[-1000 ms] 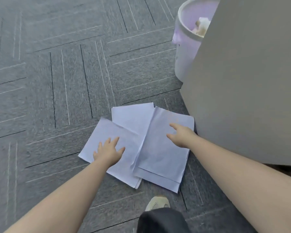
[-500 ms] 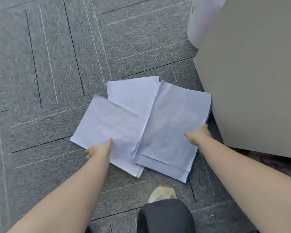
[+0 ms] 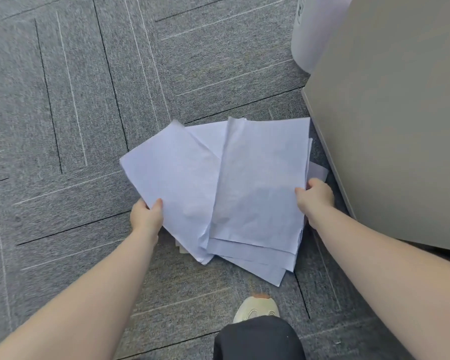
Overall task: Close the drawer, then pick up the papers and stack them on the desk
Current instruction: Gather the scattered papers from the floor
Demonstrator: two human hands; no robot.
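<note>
Several white papers (image 3: pixel 218 193) are fanned out in a loose, overlapping bunch just above the grey carpet. My left hand (image 3: pixel 147 216) pinches the left sheets at their near left edge, thumb on top. My right hand (image 3: pixel 316 197) grips the right edge of the right-hand sheets. The sheets are bunched together and their left side is lifted off the floor. One more sheet corner (image 3: pixel 318 171) pokes out on the floor behind my right hand. No drawer is visible.
A beige cabinet or desk side (image 3: pixel 390 120) rises at the right, close to the papers. A white waste bin (image 3: pixel 309 40) stands behind it at the top. My shoe (image 3: pixel 257 309) and dark-clad knee (image 3: pixel 257 339) are at the bottom centre.
Both hands went from lying flat on the papers to gripping their outer edges. The sheets have been pushed together and lifted on the left.
</note>
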